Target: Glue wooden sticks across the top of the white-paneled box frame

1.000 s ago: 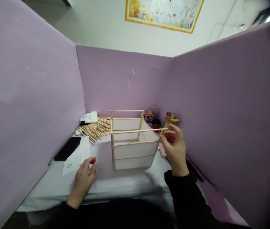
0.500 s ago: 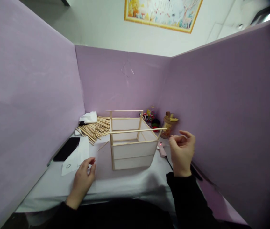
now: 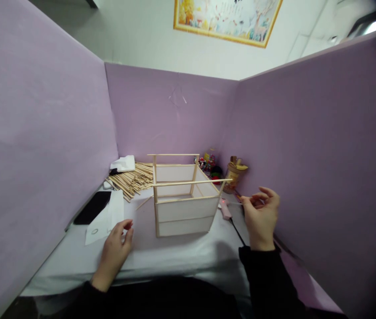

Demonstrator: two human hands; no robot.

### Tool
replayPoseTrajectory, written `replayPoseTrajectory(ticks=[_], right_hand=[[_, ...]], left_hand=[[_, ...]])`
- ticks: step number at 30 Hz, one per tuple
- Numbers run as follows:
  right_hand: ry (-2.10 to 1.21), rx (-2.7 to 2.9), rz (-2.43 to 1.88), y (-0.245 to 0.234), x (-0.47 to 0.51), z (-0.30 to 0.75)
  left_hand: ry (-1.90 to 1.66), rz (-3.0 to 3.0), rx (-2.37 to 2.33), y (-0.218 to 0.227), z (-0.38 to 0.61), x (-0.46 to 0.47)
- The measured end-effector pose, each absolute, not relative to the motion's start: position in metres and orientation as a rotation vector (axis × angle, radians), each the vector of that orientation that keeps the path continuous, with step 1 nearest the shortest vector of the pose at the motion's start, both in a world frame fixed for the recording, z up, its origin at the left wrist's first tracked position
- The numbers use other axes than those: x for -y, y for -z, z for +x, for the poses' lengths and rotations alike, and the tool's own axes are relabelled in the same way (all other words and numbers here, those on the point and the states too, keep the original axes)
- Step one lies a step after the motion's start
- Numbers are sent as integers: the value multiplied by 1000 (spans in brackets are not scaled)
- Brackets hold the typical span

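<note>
White table (image 3: 174,254), purple partitions (image 3: 154,119); left fingers (image 3: 123,224) loosely parted; right fingers (image 3: 249,208) narrow, contents unclear

The view comes from 1 camera worn on the person's head, looking forward and down across the table (image 3: 174,258), with dark clothing (image 3: 174,297) at the bottom edge. It is near enough that the left hand (image 3: 116,246) and right hand (image 3: 261,217) show whole, either side of a stick-framed box (image 3: 183,212). It faces the back panel (image 3: 174,124) almost squarely, between 2 purple side panels (image 3: 41,133), taking in the wall (image 3: 141,40) above.
</note>
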State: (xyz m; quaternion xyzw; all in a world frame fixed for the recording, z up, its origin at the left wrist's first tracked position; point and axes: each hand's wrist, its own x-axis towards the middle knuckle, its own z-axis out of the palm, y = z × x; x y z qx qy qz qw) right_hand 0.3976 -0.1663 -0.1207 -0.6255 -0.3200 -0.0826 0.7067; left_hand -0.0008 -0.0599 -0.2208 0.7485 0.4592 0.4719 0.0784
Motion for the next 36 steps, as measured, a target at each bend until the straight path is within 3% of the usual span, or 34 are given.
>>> replayPoseTrajectory(ticks=[5, 10, 13, 19, 31, 36], right_hand=[[325, 629, -1786, 138, 189, 446], [-53, 820, -2017, 152, 188, 473], [-117, 818, -1870, 154, 180, 461], [-527, 794, -1089, 135, 182, 420], [-611, 804, -1018, 119, 186, 404], [-572, 888, -1012, 114, 195, 387]], left_hand=[[-1379, 2220, -1391, 220, -2, 60], [-1362, 2209, -1397, 220, -1, 60], [-1362, 2193, -1414, 219, -1, 61], [-1330, 2192, -1409, 214, 0, 62], [-1383, 2222, -1381, 211, 2, 64], [-1695, 2318, -1104, 168, 24, 105]])
